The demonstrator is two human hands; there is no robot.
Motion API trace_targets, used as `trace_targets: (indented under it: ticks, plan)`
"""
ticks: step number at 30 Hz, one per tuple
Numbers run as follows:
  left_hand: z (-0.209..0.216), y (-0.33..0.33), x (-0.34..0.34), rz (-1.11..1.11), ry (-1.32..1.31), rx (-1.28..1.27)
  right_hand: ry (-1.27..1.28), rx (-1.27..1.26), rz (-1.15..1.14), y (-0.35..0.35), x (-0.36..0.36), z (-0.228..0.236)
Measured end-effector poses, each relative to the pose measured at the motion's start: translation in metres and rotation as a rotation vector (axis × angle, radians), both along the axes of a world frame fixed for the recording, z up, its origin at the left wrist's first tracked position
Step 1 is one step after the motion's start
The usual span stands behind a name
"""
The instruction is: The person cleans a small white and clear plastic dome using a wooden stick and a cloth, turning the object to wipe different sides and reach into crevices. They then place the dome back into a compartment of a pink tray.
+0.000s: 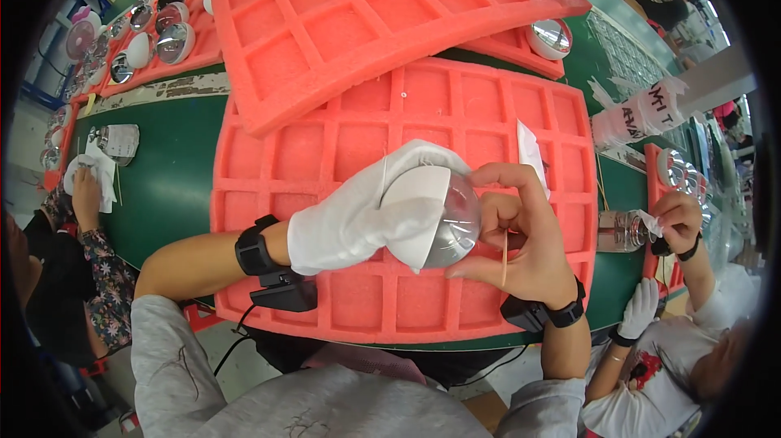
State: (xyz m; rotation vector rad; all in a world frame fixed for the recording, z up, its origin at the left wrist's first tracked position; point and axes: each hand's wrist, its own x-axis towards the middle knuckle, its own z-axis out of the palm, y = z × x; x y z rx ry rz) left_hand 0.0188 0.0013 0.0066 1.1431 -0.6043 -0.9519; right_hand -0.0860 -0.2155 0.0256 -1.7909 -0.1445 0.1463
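Both hands grip one silver reflector bowl (455, 222): gloved left (358, 214) cupping, bare right (521, 230) pinching one thin stick (504, 255).

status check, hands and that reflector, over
Left hand, gloved, cups the silver reflector. Right hand, bare, pinches a thin stick at its rim. Nothing in the way.

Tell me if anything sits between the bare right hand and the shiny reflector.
Nothing visible does: the right hand touches the reflector directly, a thin stick between its fingers, while the gloved left hand cups the reflector.
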Motion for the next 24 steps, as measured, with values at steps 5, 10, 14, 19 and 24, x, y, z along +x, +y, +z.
trace_targets:
  ticks: [5,10,14,19,24]
  plan:
    - [-0.0010,0.0024,0.0028,-0.008,-0.027,-0.018,0.032,0.007,0.004,-0.0003,0.0032,-0.0020]
    - [0.0022,0.0014,0.0044,-0.036,-0.057,0.044,0.023,0.009,0.027,-0.0019,0.0031,0.0007]
    - [-0.0014,0.0008,0.0033,-0.054,-0.051,0.003,-0.043,0.006,0.054,-0.0035,0.0025,-0.0017]
    - [-0.0006,0.0014,0.0010,-0.056,-0.044,-0.005,-0.076,-0.021,0.060,-0.0031,0.0023,0.0000]
    - [0.0022,0.0029,0.0014,-0.058,0.043,-0.010,-0.077,-0.064,0.074,-0.0034,0.0027,-0.0008]
